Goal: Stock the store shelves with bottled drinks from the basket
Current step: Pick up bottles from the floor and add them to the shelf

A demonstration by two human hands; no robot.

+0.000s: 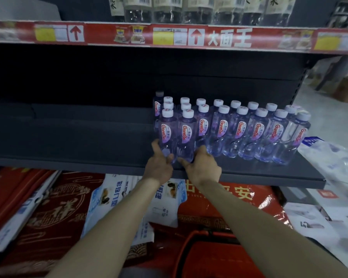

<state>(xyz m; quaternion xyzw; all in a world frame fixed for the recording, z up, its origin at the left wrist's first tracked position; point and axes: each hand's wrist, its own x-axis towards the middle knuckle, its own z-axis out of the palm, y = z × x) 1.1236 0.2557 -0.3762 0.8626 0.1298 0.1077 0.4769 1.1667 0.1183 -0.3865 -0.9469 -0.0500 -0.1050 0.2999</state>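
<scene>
Several clear water bottles (pixel 257 133) with white caps and red-and-white labels stand in rows on the right half of the dark shelf (pixel 68 160). Two more stand in front at the left end of the group. My left hand (pixel 159 167) grips the base of the left front bottle (pixel 167 131), thumb on its left side. My right hand (pixel 202 167) holds the base of the right front bottle (pixel 187 133), thumb up its right side and index finger under its front. Both bottles stand upright near the shelf's front edge. The red basket (pixel 191 255) sits below between my arms.
The left half of the shelf is bare. A red price strip (pixel 169 36) fronts the shelf above, which carries larger bottles (pixel 197 9). Red and white packaged goods (pixel 54 207) lie underneath. Plastic-wrapped packs (pixel 333 157) and cardboard boxes are on the floor to the right.
</scene>
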